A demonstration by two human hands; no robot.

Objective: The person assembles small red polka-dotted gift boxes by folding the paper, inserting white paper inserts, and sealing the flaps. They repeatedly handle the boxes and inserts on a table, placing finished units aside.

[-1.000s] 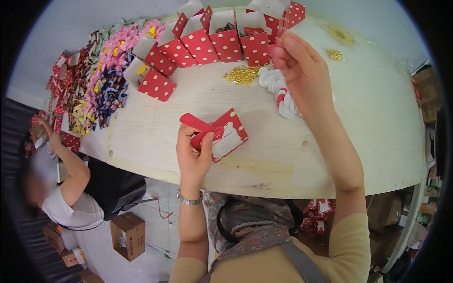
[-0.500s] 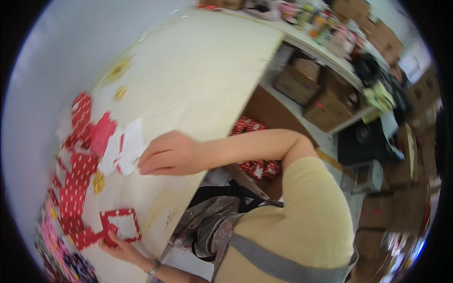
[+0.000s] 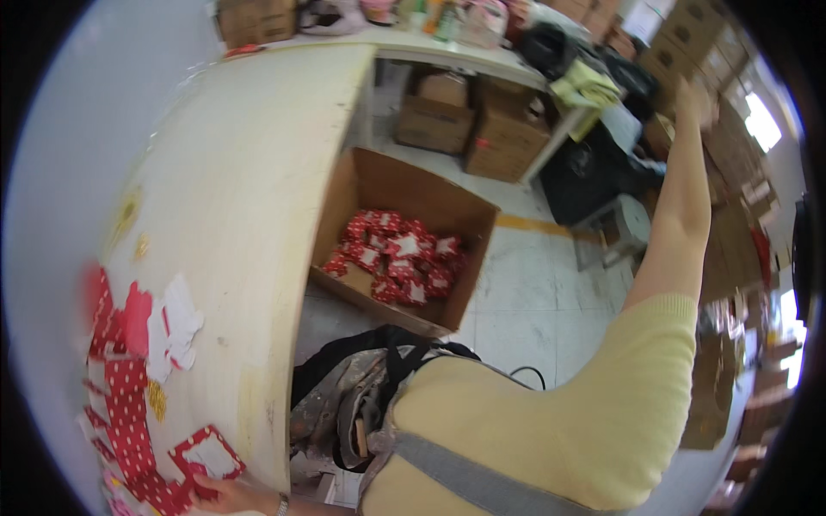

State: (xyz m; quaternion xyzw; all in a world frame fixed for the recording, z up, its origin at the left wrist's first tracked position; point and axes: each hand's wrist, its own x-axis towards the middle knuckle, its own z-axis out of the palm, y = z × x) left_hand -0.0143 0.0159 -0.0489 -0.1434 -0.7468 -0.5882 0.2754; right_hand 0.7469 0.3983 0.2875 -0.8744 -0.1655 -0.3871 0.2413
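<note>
A red box (image 3: 205,451) of thin card, its flat square face bordered in pale dots, is over the worktop (image 3: 249,172), close to its near edge. The left hand (image 3: 220,494) has its grip closed on this box, thumb against the face, over the same part of the worktop; a metal wristband (image 3: 283,504) circles the wrist. The right hand (image 3: 693,103) is stretched out well apart from the worktop, in front of stacked cartons; it is blurred, and I cannot tell how its grip stands.

The label (image 3: 210,458) on the red box is white, with a wavy outline; any print on it is too small to read.

Along the worktop's wall side runs a row (image 3: 129,413) of dotted card boxes. Nearer the worktop's middle lie flat white tags (image 3: 176,322) with scalloped edges, matte pink pieces (image 3: 138,318) just beside them and a grainy heap of shiny gold bits (image 3: 157,401).

On the floor beside the worktop's near edge, a brown corrugated carton (image 3: 411,191) holds many dotted red packs (image 3: 403,267), some showing white patches. A smooth grey stool (image 3: 626,225) stands well apart from the worktop.
</note>
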